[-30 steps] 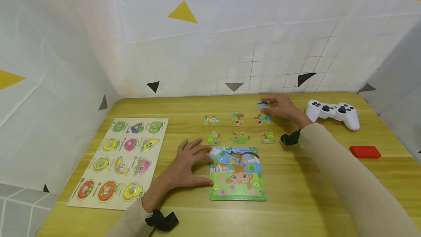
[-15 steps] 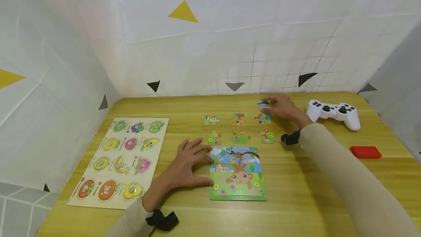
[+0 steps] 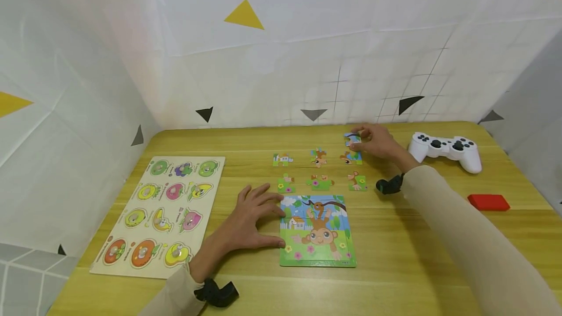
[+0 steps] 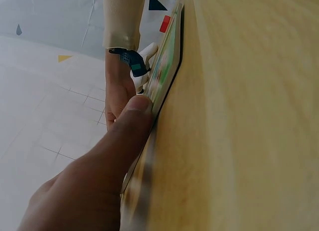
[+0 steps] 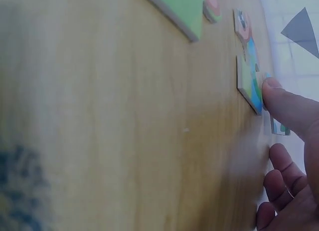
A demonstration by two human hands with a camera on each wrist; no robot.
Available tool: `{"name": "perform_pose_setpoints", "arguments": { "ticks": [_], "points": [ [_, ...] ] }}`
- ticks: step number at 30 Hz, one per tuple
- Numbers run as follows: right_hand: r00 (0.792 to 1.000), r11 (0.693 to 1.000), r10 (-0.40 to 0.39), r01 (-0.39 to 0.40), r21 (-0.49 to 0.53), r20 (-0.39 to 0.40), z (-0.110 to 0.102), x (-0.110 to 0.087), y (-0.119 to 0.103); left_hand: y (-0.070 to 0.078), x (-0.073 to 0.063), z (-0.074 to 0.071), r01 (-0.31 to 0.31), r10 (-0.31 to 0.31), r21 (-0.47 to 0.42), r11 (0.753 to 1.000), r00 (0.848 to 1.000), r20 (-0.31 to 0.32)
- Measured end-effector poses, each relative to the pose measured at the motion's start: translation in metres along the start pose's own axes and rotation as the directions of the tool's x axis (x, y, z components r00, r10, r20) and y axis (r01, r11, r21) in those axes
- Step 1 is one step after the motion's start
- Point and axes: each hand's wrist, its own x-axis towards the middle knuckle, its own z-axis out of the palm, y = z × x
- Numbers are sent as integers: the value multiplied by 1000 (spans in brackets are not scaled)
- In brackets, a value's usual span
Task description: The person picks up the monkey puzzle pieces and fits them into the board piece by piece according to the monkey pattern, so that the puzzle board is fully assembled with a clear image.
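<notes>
My right hand (image 3: 375, 140) pinches the puzzle piece with a branch and blue sky (image 3: 351, 137) at the back of the table, between thumb and fingers. In the right wrist view the thumb (image 5: 294, 109) covers much of that piece (image 5: 280, 129). Just in front of it lies a piece with part of a monkey's face (image 3: 351, 159). My left hand (image 3: 252, 218) has its fingers spread, with thumb and fingertips at the left edge of the monkey puzzle board (image 3: 318, 263). In the left wrist view the thumb (image 4: 134, 111) lies against the board's side (image 4: 172, 74).
Several loose puzzle pieces lie in rows behind the board, among them a house piece (image 3: 282, 160) and a flower piece (image 3: 320, 183). A wooden fruit puzzle (image 3: 173, 208) lies at the left. At the right are a white game controller (image 3: 445, 148) and a red block (image 3: 488, 202).
My right hand's fingers have drawn in on the branch piece, which has shifted slightly back and to the right. The left hand and the board stay where they were.
</notes>
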Motion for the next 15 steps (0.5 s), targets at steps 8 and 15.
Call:
{"name": "perform_pose_setpoints", "arguments": {
  "ticks": [8, 15],
  "points": [
    [999, 994, 30, -28, 102, -15, 0, -2, 4, -1, 0, 0, -3, 3, 4, 1000, 1000, -7],
    [998, 993, 57, -53, 107, -37, -3, -1, 5, -1, 0, 0, 3, -3, 0, 1000, 1000, -3]
  ]
}}
